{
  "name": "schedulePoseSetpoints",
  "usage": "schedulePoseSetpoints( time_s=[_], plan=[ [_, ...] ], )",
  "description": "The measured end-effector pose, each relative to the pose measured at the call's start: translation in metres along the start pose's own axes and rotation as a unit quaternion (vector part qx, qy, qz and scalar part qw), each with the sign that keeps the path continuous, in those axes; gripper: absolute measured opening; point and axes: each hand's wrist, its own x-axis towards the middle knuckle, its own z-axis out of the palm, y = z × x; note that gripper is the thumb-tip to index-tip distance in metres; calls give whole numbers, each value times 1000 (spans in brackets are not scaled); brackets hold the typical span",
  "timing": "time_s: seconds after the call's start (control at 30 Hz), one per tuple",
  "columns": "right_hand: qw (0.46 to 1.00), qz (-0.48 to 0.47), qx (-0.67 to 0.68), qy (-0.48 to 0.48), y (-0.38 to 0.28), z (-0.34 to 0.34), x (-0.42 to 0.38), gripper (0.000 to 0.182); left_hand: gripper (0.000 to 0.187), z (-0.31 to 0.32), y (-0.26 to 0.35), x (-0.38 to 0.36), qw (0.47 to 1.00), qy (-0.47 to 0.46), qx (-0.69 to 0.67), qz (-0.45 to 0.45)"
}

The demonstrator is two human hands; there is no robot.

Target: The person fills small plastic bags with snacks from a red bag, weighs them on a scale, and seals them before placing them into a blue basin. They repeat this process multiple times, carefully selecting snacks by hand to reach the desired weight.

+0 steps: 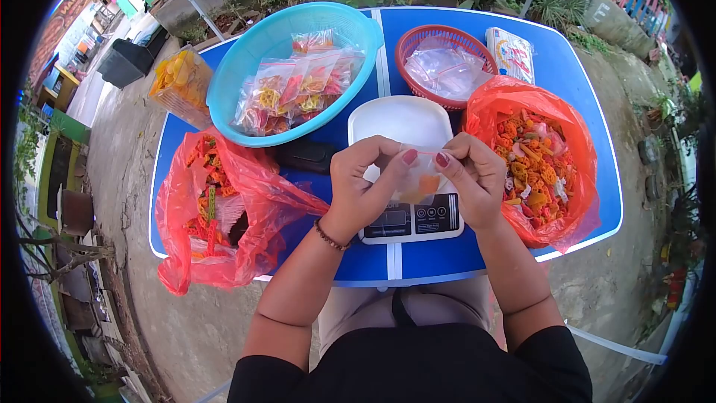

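Observation:
Both hands pinch the top edge of a small clear plastic bag (418, 183) with a little orange content low in it. My left hand (368, 177) holds its left side between thumb and fingers, and my right hand (475, 179) grips the right side. The bag hangs over a white digital scale (403, 116), covering part of its pan and front panel. To the right lies an open red plastic bag (578, 179) full of orange and yellow snack pieces. Another red bag (250, 235) with similar pieces stands at the left.
A turquoise basin (221, 104) holds several filled packets. Behind the scale, a red basket (404, 67) contains clear bags. Beside it lies a white package (514, 56). A clear container of yellow-orange pieces (181, 82) and a dark object (306, 157) are on the blue table (347, 272).

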Motion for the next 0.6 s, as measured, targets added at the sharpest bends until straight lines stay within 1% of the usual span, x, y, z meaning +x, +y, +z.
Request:
schedulePoseSetpoints(
  time_s=[0.13, 0.17, 0.27, 0.33, 0.37, 0.4, 0.5, 0.6],
  plan=[
    [992, 24, 107, 64, -4, 6, 4, 14, 18, 0, -1, 4, 999, -24, 29, 18],
    [992, 27, 102, 64, -3, 4, 5, 13, 20, -1, -2, 4, 998, -31, 41, 25],
    [992, 25, 99, 74, -3, -1, 8, 11, 20, 3, -3, 5, 999, 0, 45, 5],
    [989, 9, 113, 96, -6, 9, 9, 15, 20, 7, 3, 7, 999, 53, -11, 2],
    [994, -2, 77, 78, -5, 11, 6, 19, 20, 8, 5, 6, 996, 79, -39, -2],
    [997, -13, 41, 57, -2, 12, 5, 23, 20, 7, 4, 6, 995, 83, -52, -5],
    [999, -23, 34, 36, -1, 18, 1, 30, 19, 3, -5, 6, 997, 73, -1, 29],
    [999, -39, -26, 27, 12, 13, -1, 26, 26, 0, -2, 10, 984, 51, 107, 132]
  ],
)
